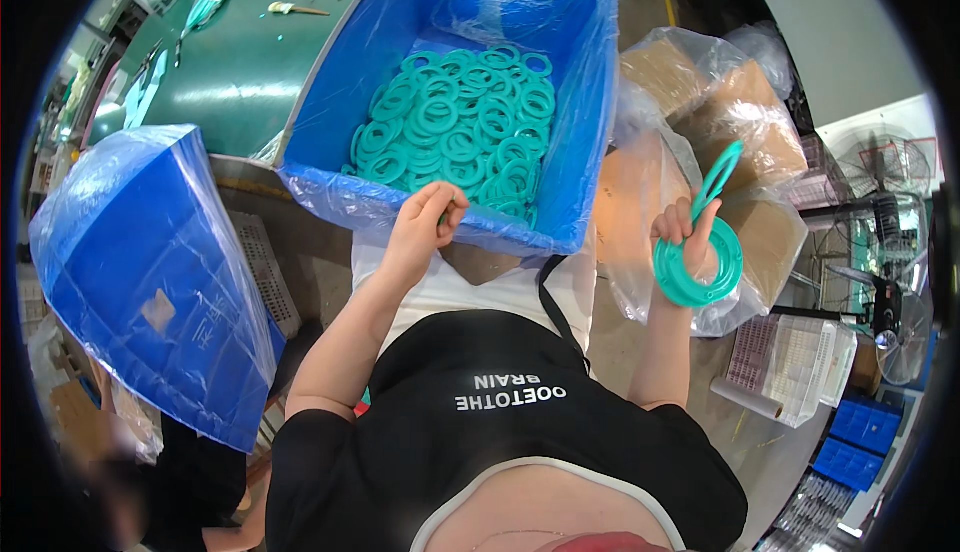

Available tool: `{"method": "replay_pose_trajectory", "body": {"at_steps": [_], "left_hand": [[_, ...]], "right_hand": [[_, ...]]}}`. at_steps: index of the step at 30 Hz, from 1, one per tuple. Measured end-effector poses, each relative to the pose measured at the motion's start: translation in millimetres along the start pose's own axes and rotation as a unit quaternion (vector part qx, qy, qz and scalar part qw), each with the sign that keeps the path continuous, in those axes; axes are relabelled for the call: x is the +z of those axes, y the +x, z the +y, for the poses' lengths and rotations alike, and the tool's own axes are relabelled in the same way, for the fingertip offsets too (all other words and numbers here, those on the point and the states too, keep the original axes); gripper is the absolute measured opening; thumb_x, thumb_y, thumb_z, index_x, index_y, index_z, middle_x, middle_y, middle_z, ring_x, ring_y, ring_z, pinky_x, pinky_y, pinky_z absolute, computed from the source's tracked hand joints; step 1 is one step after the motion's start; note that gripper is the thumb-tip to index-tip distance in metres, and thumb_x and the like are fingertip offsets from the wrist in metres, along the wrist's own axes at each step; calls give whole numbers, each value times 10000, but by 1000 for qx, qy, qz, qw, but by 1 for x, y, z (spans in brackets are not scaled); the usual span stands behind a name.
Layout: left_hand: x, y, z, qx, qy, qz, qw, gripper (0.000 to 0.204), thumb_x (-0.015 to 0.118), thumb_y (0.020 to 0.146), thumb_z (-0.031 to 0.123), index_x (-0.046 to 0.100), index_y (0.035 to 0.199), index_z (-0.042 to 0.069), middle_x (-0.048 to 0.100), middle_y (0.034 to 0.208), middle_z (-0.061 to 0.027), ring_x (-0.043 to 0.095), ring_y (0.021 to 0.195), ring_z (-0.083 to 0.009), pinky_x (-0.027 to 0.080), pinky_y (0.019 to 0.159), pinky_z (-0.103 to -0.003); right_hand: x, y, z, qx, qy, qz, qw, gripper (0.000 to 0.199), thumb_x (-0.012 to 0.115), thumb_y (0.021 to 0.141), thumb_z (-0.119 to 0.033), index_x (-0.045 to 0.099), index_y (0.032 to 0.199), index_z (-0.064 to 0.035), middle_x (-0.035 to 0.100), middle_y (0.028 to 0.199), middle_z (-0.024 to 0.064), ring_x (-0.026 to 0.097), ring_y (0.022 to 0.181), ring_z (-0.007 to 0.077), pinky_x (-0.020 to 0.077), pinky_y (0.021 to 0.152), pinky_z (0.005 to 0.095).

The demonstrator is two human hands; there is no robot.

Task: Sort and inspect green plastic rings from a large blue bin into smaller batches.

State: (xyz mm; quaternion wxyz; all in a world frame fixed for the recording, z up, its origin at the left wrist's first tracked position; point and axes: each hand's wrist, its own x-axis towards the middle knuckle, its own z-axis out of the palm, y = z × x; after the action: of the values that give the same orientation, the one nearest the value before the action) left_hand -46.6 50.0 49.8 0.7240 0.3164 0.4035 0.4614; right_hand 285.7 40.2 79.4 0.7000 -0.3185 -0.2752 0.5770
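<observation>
My right hand point(677, 227) is raised at the right, beyond the bin's side, with its fingers bent round flat teal rings. One teal ring point(718, 174) stands tilted up from the fingers. More rings point(690, 292), lying one against another, encircle the thumb; I cannot tell how many. My left hand point(432, 214) is closed just over the near rim of a blue bin point(535, 0), its fingertips curled together. Whatever may be in those fingers is hidden. A heap of loose teal rings point(430, 117) lies inside the bin, which is lined with clear plastic film.
A second blue bin point(150, 272), wrapped in film, leans at the left. A green table point(240, 72) beyond it carries a brush point(297, 9). Bagged cardboard boxes point(750, 117) and a standing fan point(885, 212) are on the right. Another person point(195, 482) is at lower left.
</observation>
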Motion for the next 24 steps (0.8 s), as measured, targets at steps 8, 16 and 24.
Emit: {"method": "replay_pose_trajectory", "body": {"at_steps": [8,16,24], "left_hand": [[21,-6,-27,-122,-58,-80,988,143,451,873,71,584,908,29,513,720,-2,405,553,-54,350,499,-202],[34,-18,-32,-101,75,-60,990,326,470,970,308,600,1087,33,391,669,91,291,557,0,242,492,-181],[7,-13,-52,-272,-197,-189,923,322,453,974,368,541,921,63,319,620,89,253,507,-13,192,433,-154]], "right_hand": [[25,-10,46,99,-414,-41,904,207,608,883,-226,646,936,-29,476,588,-30,430,523,51,334,472,213],[34,-18,87,25,-541,-72,838,93,707,749,-64,658,822,-34,581,641,47,555,589,116,430,533,269],[34,-18,84,-368,-589,-203,690,189,788,636,-121,641,740,-66,555,623,37,566,559,183,420,469,288]]}}
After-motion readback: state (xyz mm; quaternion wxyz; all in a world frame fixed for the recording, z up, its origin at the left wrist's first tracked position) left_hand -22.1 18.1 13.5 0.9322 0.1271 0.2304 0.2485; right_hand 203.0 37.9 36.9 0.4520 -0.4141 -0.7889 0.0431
